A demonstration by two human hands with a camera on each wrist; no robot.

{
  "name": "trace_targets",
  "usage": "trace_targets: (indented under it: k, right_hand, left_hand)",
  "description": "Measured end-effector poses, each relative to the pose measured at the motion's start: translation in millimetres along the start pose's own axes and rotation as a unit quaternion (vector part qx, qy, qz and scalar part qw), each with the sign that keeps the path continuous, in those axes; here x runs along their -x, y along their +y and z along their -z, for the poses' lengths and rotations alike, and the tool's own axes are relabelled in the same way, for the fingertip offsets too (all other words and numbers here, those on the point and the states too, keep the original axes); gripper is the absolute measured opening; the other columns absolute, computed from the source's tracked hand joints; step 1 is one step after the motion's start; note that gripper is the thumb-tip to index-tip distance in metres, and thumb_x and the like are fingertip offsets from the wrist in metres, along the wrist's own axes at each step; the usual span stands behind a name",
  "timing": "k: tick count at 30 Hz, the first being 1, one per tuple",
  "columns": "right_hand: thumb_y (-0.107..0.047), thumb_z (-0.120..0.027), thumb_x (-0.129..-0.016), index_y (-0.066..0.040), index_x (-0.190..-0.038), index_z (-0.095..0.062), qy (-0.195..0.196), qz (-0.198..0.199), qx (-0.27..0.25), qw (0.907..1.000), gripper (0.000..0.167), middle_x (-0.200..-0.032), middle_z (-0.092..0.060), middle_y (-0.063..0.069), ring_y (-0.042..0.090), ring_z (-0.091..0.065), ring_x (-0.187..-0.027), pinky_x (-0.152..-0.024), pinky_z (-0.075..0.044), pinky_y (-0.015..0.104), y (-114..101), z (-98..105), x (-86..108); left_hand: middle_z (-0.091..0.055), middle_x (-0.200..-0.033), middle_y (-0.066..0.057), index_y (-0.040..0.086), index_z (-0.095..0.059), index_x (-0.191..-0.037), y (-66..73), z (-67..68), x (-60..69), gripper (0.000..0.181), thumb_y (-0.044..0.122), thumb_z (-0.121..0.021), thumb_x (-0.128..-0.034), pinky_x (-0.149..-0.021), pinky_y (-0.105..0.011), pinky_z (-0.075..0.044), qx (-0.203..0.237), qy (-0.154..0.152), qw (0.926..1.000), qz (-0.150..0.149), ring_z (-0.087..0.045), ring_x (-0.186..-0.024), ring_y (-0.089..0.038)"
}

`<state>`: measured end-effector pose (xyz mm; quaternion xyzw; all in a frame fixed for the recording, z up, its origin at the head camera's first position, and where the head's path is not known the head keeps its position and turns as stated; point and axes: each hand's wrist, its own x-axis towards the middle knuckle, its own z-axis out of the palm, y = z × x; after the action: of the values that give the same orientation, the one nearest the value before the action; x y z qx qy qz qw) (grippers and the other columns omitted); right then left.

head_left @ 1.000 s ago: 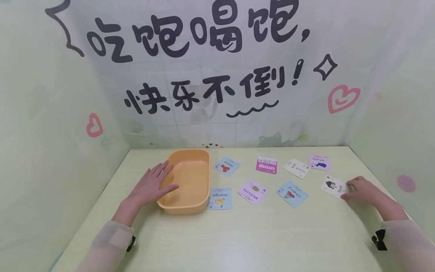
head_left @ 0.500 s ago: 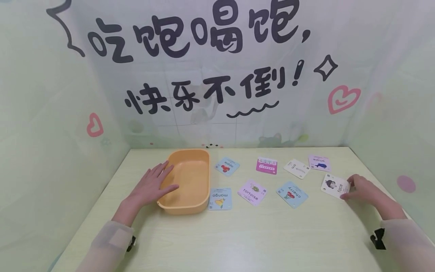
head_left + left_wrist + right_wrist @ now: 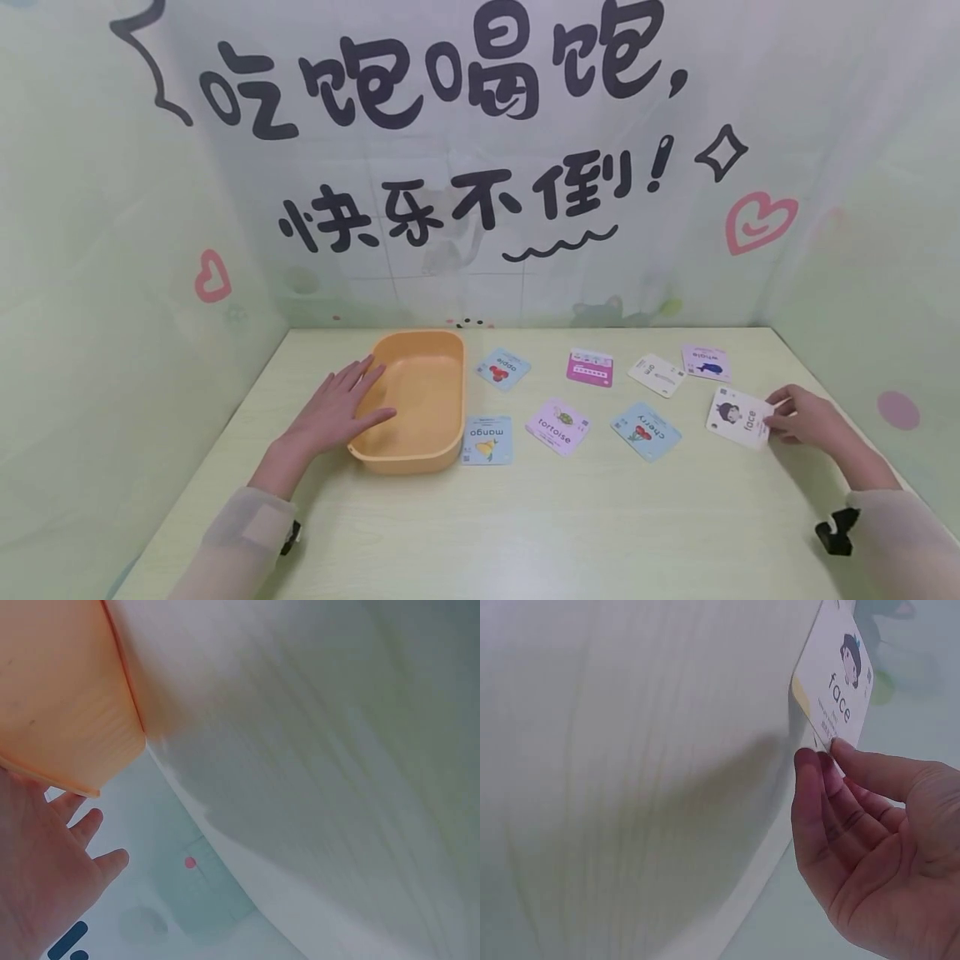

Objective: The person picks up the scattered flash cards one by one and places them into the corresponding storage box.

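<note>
Between thumb and fingertips, my right hand (image 3: 806, 421) pinches the near corner of the white "face" card (image 3: 738, 417); the right wrist view shows that card (image 3: 844, 675) tilted up off the table, held by the hand (image 3: 885, 832). My left hand (image 3: 330, 412) rests with spread fingers on the left rim of the orange tray (image 3: 420, 400), its thumb reaching over the inside. In the left wrist view the hand (image 3: 52, 862) lies against the tray's edge (image 3: 75, 697), with its fingers extended.
Flat on the table (image 3: 525, 533) lie blue cards for apple (image 3: 503, 369), mango (image 3: 487, 440) and cherry (image 3: 646, 431), purple ones for tortoise (image 3: 558, 426) and whale (image 3: 707, 363), a magenta card (image 3: 589, 367) and a white "arm" card (image 3: 657, 375). A printed curtain (image 3: 480, 300) hangs behind.
The "face" card has been raised off the table at its right side, and my right hand's fingers have closed on its corner. My left hand and the tray have stayed put.
</note>
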<state>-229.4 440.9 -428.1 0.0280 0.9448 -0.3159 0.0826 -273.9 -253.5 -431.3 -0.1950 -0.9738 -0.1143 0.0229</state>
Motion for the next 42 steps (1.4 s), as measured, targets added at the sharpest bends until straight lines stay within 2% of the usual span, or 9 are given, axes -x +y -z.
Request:
trace_targets:
  k: [2,9,21,36,42]
  right_hand:
    - [0.003,-0.057,-0.093,0.024,-0.114,-0.041,-0.010,0.001,-0.030,0.9995,0.034,-0.090,-0.064,0.026,0.013,-0.066,-0.070,-0.063,-0.061,0.030,1,0,0.3]
    - [0.001,-0.048,-0.100,0.025,-0.118,-0.038,-0.041,0.004,-0.078,0.9961,0.031,-0.090,-0.068,0.009,0.004,-0.067,-0.073,-0.069,-0.062,0.030,2,6,3.1]
    - [0.002,-0.043,-0.102,0.026,-0.119,-0.034,-0.039,0.022,-0.100,0.9939,0.031,-0.090,-0.069,0.006,0.001,-0.066,-0.074,-0.071,-0.061,0.027,-7,15,1.4]
    - [0.001,-0.043,-0.103,0.026,-0.123,-0.034,-0.020,0.046,-0.093,0.9944,0.033,-0.093,-0.070,0.010,0.000,-0.066,-0.074,-0.072,-0.062,0.030,-39,32,-11.7]
    - [-0.001,-0.045,-0.103,0.024,-0.125,-0.034,-0.019,0.052,-0.088,0.9945,0.035,-0.096,-0.070,0.012,0.001,-0.066,-0.076,-0.073,-0.062,0.030,-53,33,-20.2]
  left_hand:
    - [-0.020,-0.166,-0.017,0.011,-0.028,-0.158,0.4,-0.3,0.0,0.087,0.064,-0.052,-0.0938,-0.121,-0.065,-0.014,0.001,0.000,1.0000,0.000,-0.020,-0.151,-0.043]
    - [-0.020,-0.166,-0.017,0.011,-0.028,-0.158,0.6,-0.1,0.5,0.086,0.062,-0.053,-0.0938,-0.121,-0.065,-0.015,0.001,0.005,1.0000,-0.002,-0.021,-0.151,-0.042]
    - [-0.021,-0.166,-0.018,0.010,-0.029,-0.158,0.7,0.2,0.6,0.086,0.062,-0.053,-0.0937,-0.121,-0.065,-0.016,0.001,0.004,1.0000,-0.005,-0.022,-0.151,-0.043]
    - [-0.021,-0.166,-0.018,0.010,-0.029,-0.157,1.3,1.1,0.6,0.084,0.062,-0.053,-0.0945,-0.121,-0.065,-0.017,-0.005,0.002,1.0000,-0.004,-0.022,-0.150,-0.044]
    - [-0.022,-0.165,-0.018,0.010,-0.029,-0.157,1.5,1.2,0.8,0.085,0.063,-0.052,-0.0945,-0.121,-0.064,-0.017,-0.007,0.002,1.0000,-0.003,-0.022,-0.150,-0.044]
